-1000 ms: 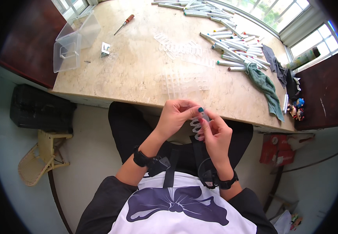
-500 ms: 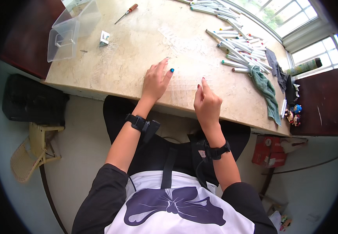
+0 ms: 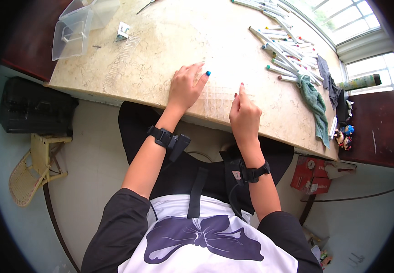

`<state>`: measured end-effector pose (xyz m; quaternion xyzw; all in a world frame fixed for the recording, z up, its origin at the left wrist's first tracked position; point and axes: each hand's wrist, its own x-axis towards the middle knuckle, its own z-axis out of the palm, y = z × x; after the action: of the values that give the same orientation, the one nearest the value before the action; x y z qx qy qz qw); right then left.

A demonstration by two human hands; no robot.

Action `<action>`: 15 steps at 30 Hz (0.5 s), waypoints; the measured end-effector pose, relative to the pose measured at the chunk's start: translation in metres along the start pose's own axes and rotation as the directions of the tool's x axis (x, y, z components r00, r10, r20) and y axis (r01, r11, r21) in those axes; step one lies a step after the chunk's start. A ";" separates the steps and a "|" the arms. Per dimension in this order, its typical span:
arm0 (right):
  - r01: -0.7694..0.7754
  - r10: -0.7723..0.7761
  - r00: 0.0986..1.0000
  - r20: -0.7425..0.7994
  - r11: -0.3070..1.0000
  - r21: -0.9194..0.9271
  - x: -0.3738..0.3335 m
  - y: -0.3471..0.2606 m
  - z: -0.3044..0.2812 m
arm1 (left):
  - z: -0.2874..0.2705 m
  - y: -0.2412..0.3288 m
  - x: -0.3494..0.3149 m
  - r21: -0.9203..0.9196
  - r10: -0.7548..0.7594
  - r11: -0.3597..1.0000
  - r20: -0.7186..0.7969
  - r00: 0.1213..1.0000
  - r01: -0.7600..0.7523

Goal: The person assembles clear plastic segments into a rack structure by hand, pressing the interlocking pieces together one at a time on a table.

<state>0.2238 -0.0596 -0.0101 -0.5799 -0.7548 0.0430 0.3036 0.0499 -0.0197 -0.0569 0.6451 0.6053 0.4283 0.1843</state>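
Note:
A grid of clear plastic strips [image 3: 216, 96] lies flat on the tabletop between my hands, its outline faint against the stone. My left hand [image 3: 187, 88] rests at the grid's left side, fingers stretched forward and thumb apart, one nail blue. At the right side my right hand [image 3: 246, 113] points its index finger forward over the grid's edge. Its thumb stands apart from that finger, and the other fingers are curled and partly hidden. Nothing shows in either hand. Left of them lies a clear notched plastic strip [image 3: 123, 57].
Several white-barrelled markers [image 3: 281, 50] lie at the right, beside a green cloth [image 3: 314, 107] and a grey cloth [image 3: 326, 82]. A clear plastic box [image 3: 71, 38], a small card stand [image 3: 123, 31] and a screwdriver [image 3: 146, 6] are at the back left. The stone table's front edge [image 3: 137, 102] runs below my hands.
The view has shifted slightly, so the screwdriver is now partly cut off at the top. My right index finger is straighter and farther from the thumb. My left hand keeps nearly the same pose.

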 end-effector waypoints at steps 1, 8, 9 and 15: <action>0.002 -0.002 1.000 0.015 1.000 -0.014 0.000 0.002 0.002 | 0.000 0.001 0.000 0.004 0.006 1.000 0.004 1.000 -0.006; 0.000 0.012 0.993 0.115 0.995 -0.104 0.001 0.004 0.006 | 0.000 0.000 0.000 -0.004 0.006 1.000 0.017 1.000 -0.006; -0.001 0.013 0.993 0.114 0.994 -0.105 -0.001 0.005 0.007 | 0.001 -0.001 0.001 -0.005 0.007 1.000 0.014 1.000 -0.006; -0.046 0.157 0.917 0.368 0.955 -0.292 0.019 -0.021 -0.034 | 0.000 -0.001 0.000 0.009 -0.006 1.000 0.010 1.000 0.006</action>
<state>0.2209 -0.0595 0.0341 -0.6354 -0.7668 0.0665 0.0617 0.0492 -0.0193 -0.0581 0.6464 0.6081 0.4216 0.1858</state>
